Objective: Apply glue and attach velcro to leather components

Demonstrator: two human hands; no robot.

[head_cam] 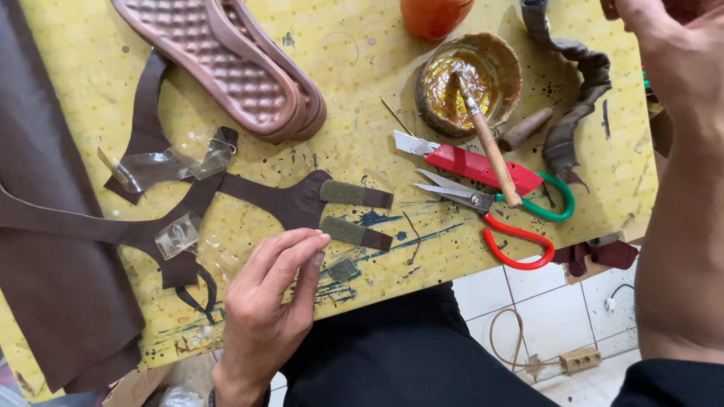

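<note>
Brown leather strap pieces (pixel 290 202) lie flat on the yellow worktable (pixel 354 83), joined into a branching shape whose 2 ends carry olive hook-and-loop tabs (pixel 343 193). Just below the lower tab, a small loose olive patch (pixel 343 269) sits on the paint-streaked table edge, just beside the left hand's fingertips, and contact cannot be told. That left hand (pixel 268 301) rests at the near edge of the table with its fingers (pixel 290 252) held together, slightly bent and pointing toward the patch; it grips nothing that can be seen. The right hand (pixel 637 13) is raised at the top right corner and mostly cut off by the frame, so whether its fingers are open or closed cannot be told; only the forearm runs down the right side. Clear plastic pieces (pixel 162 166) lie over the straps farther left, beside a large dark brown leather sheet (pixel 45 249). 2 brown shoe soles (pixel 226 60) are stacked at the top. To the right of the straps lie a red utility knife (pixel 471 164), scissors with 1 green and 1 red handle loop (pixel 520 226), and a bowl of amber glue (pixel 467 83) with a wooden-handled brush (pixel 490 147) leaning in it.
</note>
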